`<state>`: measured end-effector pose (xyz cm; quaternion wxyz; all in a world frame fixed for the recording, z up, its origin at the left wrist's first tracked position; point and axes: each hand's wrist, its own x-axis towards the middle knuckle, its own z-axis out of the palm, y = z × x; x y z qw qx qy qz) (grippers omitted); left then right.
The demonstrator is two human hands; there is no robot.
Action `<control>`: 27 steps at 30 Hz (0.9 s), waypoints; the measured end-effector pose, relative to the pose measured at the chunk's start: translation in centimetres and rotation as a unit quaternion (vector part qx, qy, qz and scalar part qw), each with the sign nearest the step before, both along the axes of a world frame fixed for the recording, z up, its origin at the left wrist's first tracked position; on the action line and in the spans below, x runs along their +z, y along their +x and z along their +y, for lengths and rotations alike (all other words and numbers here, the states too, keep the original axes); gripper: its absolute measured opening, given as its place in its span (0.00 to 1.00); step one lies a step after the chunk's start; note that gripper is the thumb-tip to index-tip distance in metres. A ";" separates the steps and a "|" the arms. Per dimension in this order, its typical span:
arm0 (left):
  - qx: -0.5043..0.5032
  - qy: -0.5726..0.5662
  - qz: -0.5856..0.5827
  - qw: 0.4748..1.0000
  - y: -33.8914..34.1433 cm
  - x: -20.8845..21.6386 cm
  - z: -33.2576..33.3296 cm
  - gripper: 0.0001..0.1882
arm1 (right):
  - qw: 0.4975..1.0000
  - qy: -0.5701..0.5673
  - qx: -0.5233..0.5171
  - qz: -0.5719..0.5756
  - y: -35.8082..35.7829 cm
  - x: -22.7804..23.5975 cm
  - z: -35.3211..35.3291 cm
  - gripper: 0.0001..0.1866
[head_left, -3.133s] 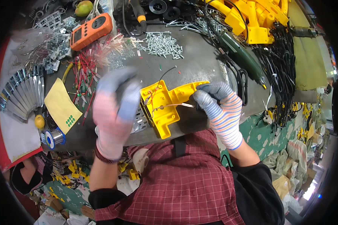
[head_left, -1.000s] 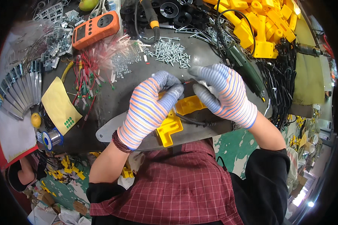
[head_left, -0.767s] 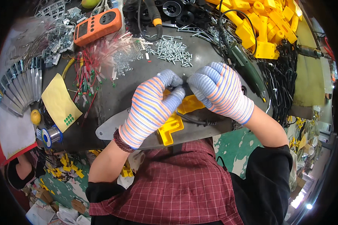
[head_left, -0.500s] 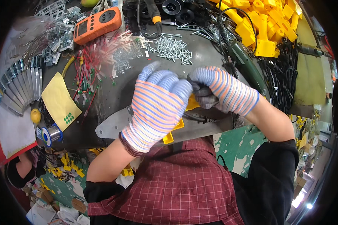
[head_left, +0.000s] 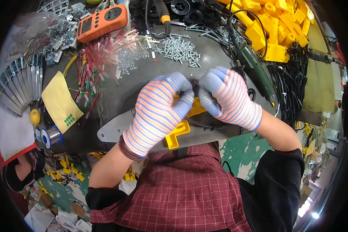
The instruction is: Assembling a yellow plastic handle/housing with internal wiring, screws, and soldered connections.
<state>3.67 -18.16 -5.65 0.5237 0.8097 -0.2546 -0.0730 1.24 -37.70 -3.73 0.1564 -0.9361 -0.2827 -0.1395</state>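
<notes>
Both of my hands wear striped knit gloves and meet over the near edge of the workbench. My left hand [head_left: 156, 110] has its fingers curled in a pinch, and my right hand [head_left: 234, 98] is bent the same way just beside it. Between the fingertips there is something small and dark with a speck of red, too small to make out. Under and between the hands lies a yellow plastic housing [head_left: 177, 136], partly covered by the left glove. A black cable [head_left: 201, 124] runs beside it, below the right hand.
Loose silver screws [head_left: 181, 51] lie beyond my hands. An orange multimeter [head_left: 102, 24], red-wired parts [head_left: 91, 65], a yellow sheet [head_left: 61, 101] and a solder spool [head_left: 51, 137] are to the left. A green electric screwdriver [head_left: 257, 69], black cables [head_left: 288, 83] and yellow housings [head_left: 276, 29] are to the right.
My right hand has turned, its fingers now pointing up and curled toward the left. The left hand's fingers have drawn into a pinch, and more of the yellow housing shows.
</notes>
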 end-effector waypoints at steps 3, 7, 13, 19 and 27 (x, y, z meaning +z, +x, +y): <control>0.004 0.073 -0.273 0.959 0.0 -0.3 0.0 0.07 | 0.965 0.143 0.014 0.220 0.7 -0.4 -0.2 0.07; 0.036 0.033 -0.139 0.989 -0.3 -0.4 0.0 0.06 | 0.848 0.293 -0.096 0.431 0.8 2.0 -0.3 0.07; 0.011 -0.033 0.152 0.988 0.0 -0.1 0.4 0.06 | 0.996 -0.014 0.000 -0.087 0.1 0.1 -0.7 0.13; 0.005 -0.014 0.071 0.997 -0.2 0.3 0.1 0.07 | 0.976 0.140 -0.052 0.158 -0.6 -0.2 0.4 0.08; 0.031 0.029 0.018 0.999 -0.7 0.2 0.2 0.05 | 0.737 0.354 -0.193 0.541 0.6 1.9 -1.4 0.07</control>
